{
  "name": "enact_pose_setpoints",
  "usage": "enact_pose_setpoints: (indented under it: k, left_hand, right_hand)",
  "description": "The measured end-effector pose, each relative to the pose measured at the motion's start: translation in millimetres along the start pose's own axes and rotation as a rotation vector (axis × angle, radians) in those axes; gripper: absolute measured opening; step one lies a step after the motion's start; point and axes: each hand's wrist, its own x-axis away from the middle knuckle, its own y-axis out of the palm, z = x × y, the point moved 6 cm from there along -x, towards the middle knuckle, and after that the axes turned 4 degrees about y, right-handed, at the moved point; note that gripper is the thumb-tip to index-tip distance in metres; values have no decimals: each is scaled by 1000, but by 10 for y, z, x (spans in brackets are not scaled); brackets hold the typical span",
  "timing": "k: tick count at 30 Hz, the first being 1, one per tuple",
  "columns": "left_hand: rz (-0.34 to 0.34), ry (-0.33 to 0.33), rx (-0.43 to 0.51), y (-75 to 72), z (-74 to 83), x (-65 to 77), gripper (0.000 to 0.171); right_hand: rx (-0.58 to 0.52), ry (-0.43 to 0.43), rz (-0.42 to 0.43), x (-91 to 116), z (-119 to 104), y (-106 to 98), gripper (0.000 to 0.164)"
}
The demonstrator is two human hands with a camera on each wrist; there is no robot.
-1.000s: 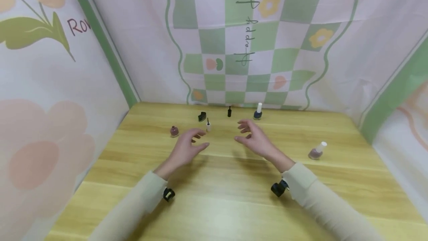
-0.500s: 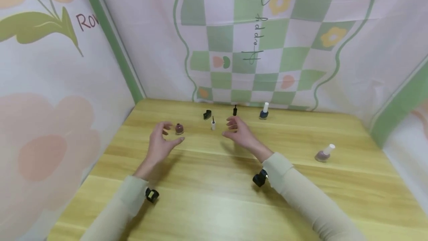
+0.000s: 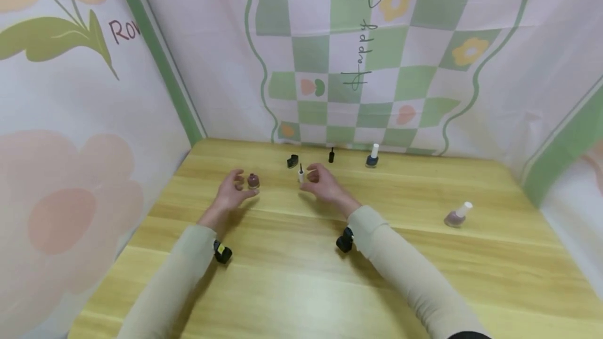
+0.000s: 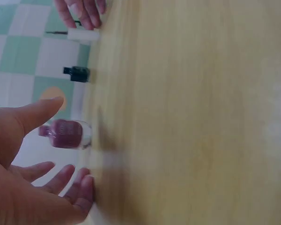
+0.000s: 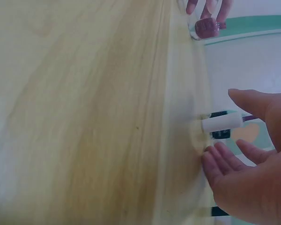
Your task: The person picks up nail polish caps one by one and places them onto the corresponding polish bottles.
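An uncapped mauve nail polish bottle (image 3: pixel 253 181) stands on the table at the left, its neck bare. My left hand (image 3: pixel 230 193) is spread about it, thumb on the near side and fingers on the far side; in the left wrist view gaps show around the bottle (image 4: pixel 67 134). A white nail polish cap (image 3: pixel 301 176) stands upside down, brush pointing up. Beside it is my right hand (image 3: pixel 325 184), with the thumb and fingers apart on either side of the cap (image 5: pixel 222 123) in the right wrist view. Neither hand grips anything.
Behind the white cap stands an uncapped dark bottle (image 3: pixel 292 161). A black brush cap (image 3: pixel 332 157) stands upturned at the back, near a dark blue polish bottle (image 3: pixel 372 160) with a white cap. A capped lilac bottle (image 3: pixel 455 218) is at the right. Printed curtains (image 3: pixel 226 93) border the table.
My left hand has moved left to the mauve bottle. The right hand has gone left from beside the dark blue bottle to the white cap. The view has shifted slightly; the bottles stay put.
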Motion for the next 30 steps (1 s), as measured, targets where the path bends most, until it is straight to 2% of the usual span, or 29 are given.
enact_pose_setpoints:
  k: [8, 13, 17, 24, 30]
  left_hand:
    - [2, -9, 15, 5, -106, -107, 71]
    - [25, -9, 14, 25, -134, -121, 61]
    - [50, -18, 50, 51, -136, -161, 56]
    - [75, -28, 90, 67, -181, -212, 46]
    - [97, -50, 86, 44, -160, -195, 42]
  right_hand:
    - [-55, 3, -23, -114, 7, 69, 66]
    - [-85, 17, 17, -188, 64, 58, 60]
    - [-80, 9, 45, -240, 98, 22, 54]
    - [-115, 21, 80, -256, 96, 24, 47]
    - [-134, 11, 105, -255, 59, 53, 42]
